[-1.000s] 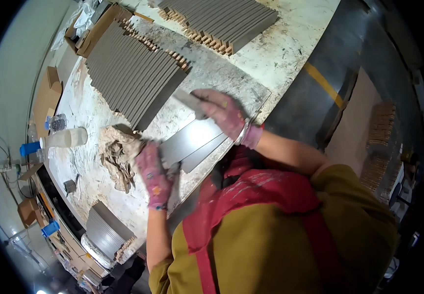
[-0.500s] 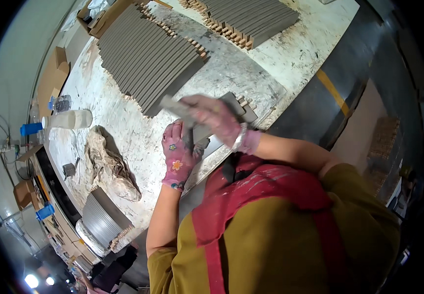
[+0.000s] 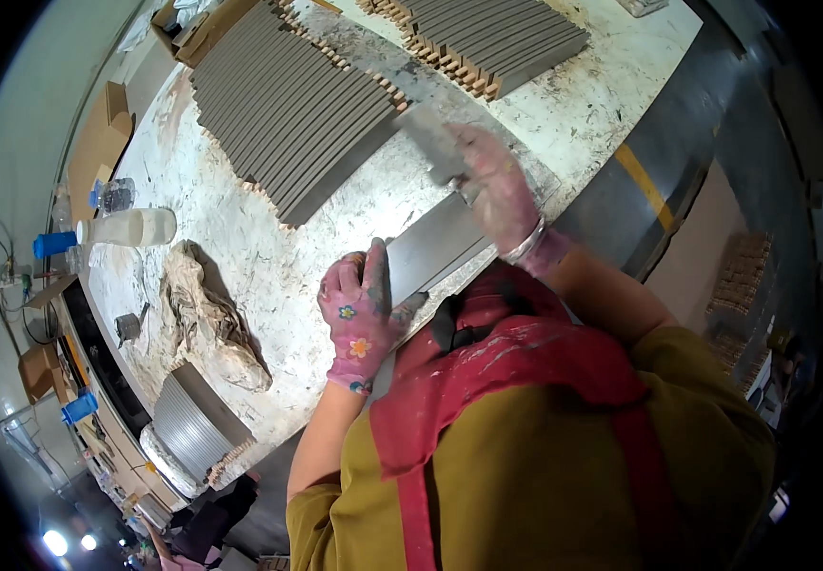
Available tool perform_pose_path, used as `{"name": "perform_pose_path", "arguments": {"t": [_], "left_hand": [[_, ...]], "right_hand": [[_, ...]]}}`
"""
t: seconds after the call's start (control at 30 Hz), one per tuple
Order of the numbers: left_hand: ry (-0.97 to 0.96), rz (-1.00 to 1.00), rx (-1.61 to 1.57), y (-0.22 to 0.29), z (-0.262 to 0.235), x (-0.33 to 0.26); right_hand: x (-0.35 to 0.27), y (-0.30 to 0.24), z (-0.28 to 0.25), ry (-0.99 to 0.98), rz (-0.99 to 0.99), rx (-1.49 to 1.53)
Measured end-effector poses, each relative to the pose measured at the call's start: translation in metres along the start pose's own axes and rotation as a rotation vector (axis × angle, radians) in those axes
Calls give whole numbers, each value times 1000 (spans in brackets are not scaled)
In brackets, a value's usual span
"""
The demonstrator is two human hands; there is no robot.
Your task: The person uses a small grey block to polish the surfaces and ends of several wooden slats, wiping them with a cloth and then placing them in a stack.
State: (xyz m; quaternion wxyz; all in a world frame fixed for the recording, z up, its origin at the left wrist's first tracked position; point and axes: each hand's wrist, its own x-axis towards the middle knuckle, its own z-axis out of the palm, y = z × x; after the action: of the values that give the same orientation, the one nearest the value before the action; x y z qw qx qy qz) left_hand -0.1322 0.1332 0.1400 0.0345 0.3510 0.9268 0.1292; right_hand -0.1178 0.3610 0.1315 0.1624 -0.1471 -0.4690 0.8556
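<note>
A flat grey plate (image 3: 435,243) with a smooth sheen lies along the table's near edge. My left hand (image 3: 359,309), in a pink flowered glove, grips its left end, with the fingers on the far side and the thumb on the near side. Above its right end, my right hand (image 3: 502,186), in a smudged pink glove, is closed round a flat grey block-like tool (image 3: 430,143). Motion blurs that tool, so its exact kind does not show. Just beyond my hands is a broad row of dark grey slats (image 3: 287,114) with small wooden pegs along their ends.
A second slat stack (image 3: 492,43) sits at the far right. To the left are a crumpled stained cloth (image 3: 207,319), a clear bottle with blue cap (image 3: 130,228) and a cardboard box (image 3: 207,33). Another slat stack (image 3: 197,419) stands lower left. Floor (image 3: 640,219) lies beyond the table's right edge.
My right hand has swung up and right with the grey tool, uncovering the plate. The left hand has shifted slightly right and nearer me, at the plate's left end.
</note>
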Motion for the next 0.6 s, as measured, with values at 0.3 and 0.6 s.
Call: {"name": "perform_pose_path", "arguments": {"t": [0.3, 0.6], "left_hand": [[-17, -59, -239, -11, 10, 19], [-151, 29, -309, -4, 11, 72]], "right_hand": [[-7, 43, -10, -62, 203, 91], [5, 54, -24, -60, 316, 533]]}}
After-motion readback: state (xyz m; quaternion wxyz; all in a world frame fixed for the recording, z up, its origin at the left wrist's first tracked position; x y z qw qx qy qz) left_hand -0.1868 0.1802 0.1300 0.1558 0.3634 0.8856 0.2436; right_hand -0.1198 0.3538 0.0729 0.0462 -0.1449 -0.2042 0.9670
